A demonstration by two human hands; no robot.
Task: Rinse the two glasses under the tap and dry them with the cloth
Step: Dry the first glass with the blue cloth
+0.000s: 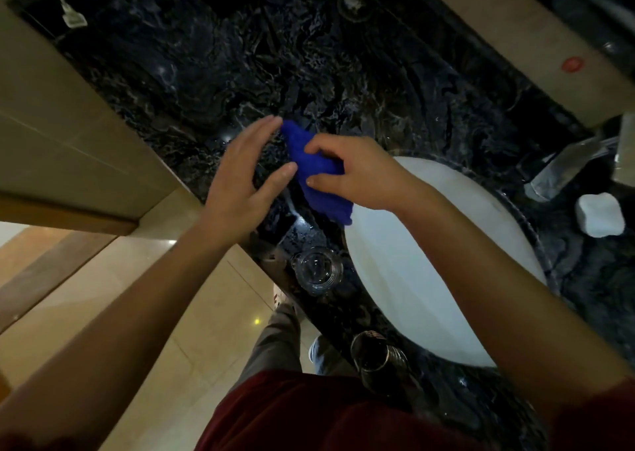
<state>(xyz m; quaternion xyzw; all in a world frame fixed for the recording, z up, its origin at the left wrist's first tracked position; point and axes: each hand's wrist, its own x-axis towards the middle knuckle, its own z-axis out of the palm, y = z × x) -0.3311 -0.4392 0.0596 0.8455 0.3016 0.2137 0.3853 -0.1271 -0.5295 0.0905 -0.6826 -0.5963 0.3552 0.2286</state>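
My right hand (354, 172) grips a blue cloth (314, 172) above the dark marble counter (206, 55), just left of the white basin (412, 244). Close beside the cloth, my left hand (245, 182) is open with spread fingers and holds nothing. One clear glass (318, 272) stands upright on the counter near its front edge, below my hands. A second ribbed glass (378, 352) stands further along the edge, close to my body. The chrome tap (563, 168) sits at the basin's far right.
A white soap piece (599, 218) lies right of the basin, near the tap. Two more glass items (354, 3) stand at the far back of the counter. Beige wall panels flank the counter on the left, and tiled floor shows below its edge.
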